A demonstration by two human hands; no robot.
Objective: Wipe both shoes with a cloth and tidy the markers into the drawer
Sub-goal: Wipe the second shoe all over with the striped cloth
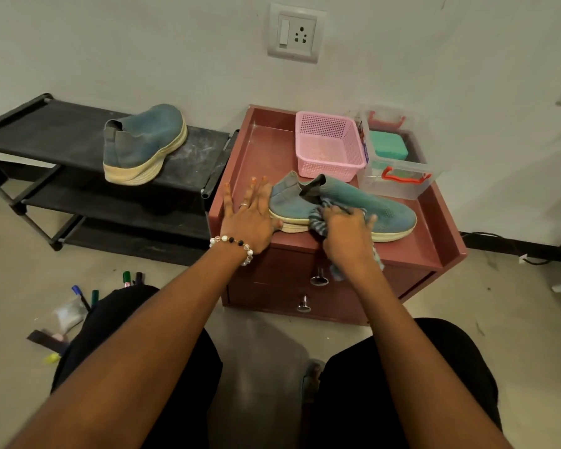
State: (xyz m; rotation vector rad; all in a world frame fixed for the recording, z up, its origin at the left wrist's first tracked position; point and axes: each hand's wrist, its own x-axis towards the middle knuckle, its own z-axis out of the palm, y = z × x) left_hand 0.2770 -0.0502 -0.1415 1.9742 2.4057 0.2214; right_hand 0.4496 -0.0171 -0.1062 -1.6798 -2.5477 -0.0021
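I am bracing the heel of the blue shoe (344, 205) with my left hand (251, 218), its fingers (256, 189) lying straight and spread apart. My right hand (347, 234) is bunching a striped cloth (318, 218) against the shoe's side, fingers clamped on it. The shoe is lying on top of the red drawer cabinet (434, 222). The second shoe (143, 140) is sitting on the black rack (46, 131). The markers (127, 278) are lying on the floor by my left knee.

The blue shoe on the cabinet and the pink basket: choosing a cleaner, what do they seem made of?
Blue slip-on shoe: apparently knit fabric with a fine perforated weave; cream sole, probably rubber or foam. Pink basket: likely moulded plastic, with rigid grid-perforated walls.
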